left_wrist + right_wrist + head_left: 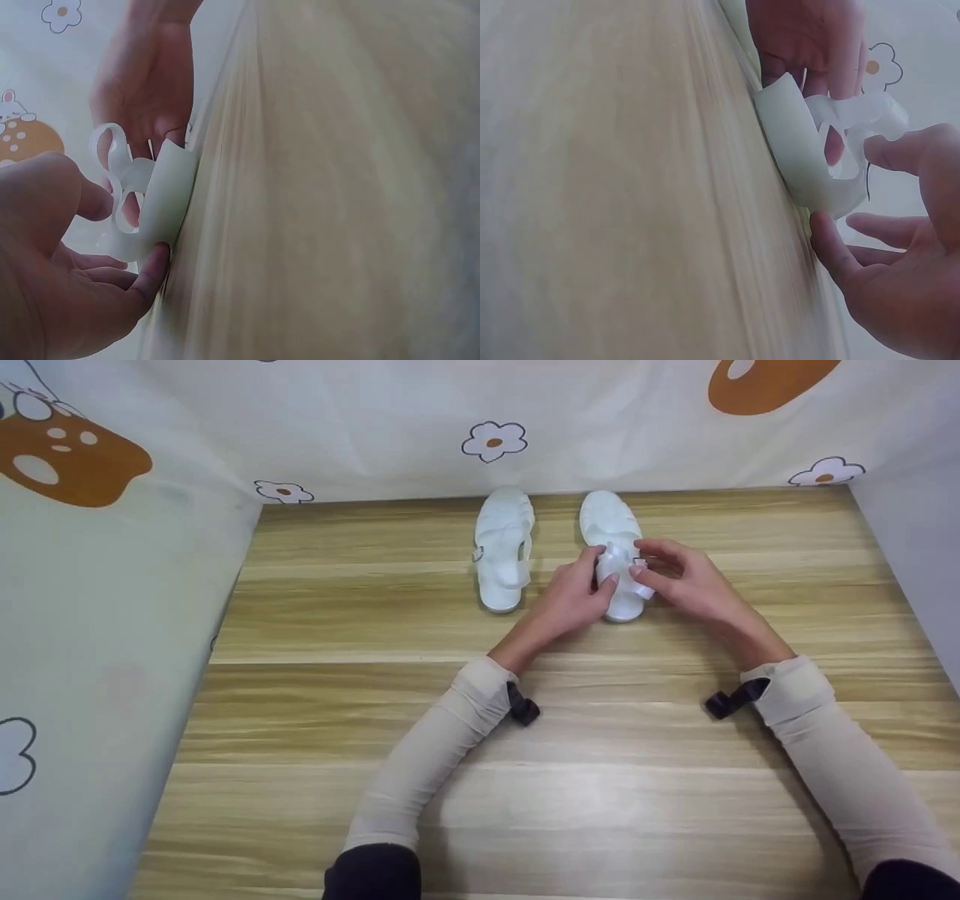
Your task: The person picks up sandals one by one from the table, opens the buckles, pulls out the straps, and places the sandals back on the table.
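Two white sandals lie on the wood-patterned surface with toes toward the back. Both hands work at the right-hand sandal (607, 514). My left hand (571, 594) grips its left side, thumb at the ankle strap and another finger low by the sole (169, 195). From the other side my right hand (696, 583) pinches the ankle strap (881, 116) near the small buckle (640, 562). The strap's loose end (643, 591) hangs over the sandal's right edge. In both wrist views the heel faces the camera, and fingers partly hide the strap.
The left-hand sandal (504, 521) lies a short way left, its buckle (478, 554) on the outer side. Pale cloth walls (375, 427) with flower prints border the wood-patterned surface (585, 787) at the back and sides. Black wrist cameras (523, 706) sit on both cuffs.
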Demonstrator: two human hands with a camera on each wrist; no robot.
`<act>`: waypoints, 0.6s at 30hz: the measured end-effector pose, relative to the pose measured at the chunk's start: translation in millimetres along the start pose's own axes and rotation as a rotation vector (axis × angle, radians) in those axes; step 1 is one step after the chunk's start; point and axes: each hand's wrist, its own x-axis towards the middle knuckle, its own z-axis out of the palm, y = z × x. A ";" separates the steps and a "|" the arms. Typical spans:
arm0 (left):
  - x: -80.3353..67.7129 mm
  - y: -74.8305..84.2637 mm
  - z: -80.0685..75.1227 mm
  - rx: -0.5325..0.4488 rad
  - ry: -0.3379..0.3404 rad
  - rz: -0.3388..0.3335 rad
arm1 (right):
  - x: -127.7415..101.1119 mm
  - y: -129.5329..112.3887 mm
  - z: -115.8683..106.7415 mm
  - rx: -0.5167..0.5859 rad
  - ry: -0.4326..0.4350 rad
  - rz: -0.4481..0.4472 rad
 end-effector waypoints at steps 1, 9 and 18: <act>-0.2 0.2 0.3 -0.003 0.000 -0.003 | -0.2 0.4 0.1 0.002 0.002 0.001; -6.3 0.6 -1.6 -0.015 0.013 0.005 | -2.4 0.6 6.1 0.048 0.007 0.000; -19.2 -1.7 -8.5 -0.015 0.042 0.070 | -9.5 -5.8 14.1 0.008 0.026 -0.058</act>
